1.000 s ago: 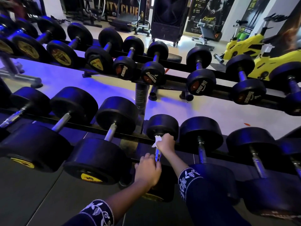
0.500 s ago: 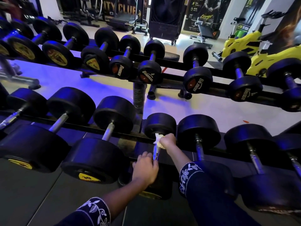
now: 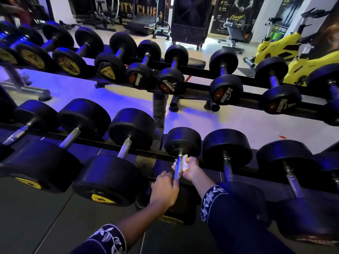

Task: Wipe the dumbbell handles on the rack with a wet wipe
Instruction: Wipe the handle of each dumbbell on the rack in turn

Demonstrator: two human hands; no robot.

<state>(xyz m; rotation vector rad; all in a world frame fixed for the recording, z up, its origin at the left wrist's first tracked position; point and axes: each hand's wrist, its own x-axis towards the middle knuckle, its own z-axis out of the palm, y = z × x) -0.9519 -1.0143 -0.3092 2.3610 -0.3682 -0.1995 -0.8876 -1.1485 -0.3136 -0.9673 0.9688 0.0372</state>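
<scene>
Your right hand [image 3: 191, 167] has rolled over to the right side of the handle [image 3: 177, 169]. A second ago it sat more on top of the bar, with a bit of the wet wipe [image 3: 185, 157] sticking up. Now the shiny top of the bar shows, and the wipe peeks out on both sides of it. So you have been turning the wipe round the bar, not sliding it along.

Your right hand grips the wipe against the far part of the handle, just below the far black end [image 3: 182, 142] of this dumbbell [image 3: 180, 204]. Your left hand [image 3: 165, 188] has not moved. It is curled round the near part of the same handle, just beside your right hand, and I think it keeps the weight from rolling on the rack [image 3: 113, 146].

The far part of the bar looks like it is getting a good clean all the way round. The near part, under your left hand, is likely not wiped yet. You would need to let go there and bring the wipe down toward you.

The next dumbbell [image 3: 227, 147] sits just to the right of this handle, and more wait on both sides, so lots of the job is left.
</scene>
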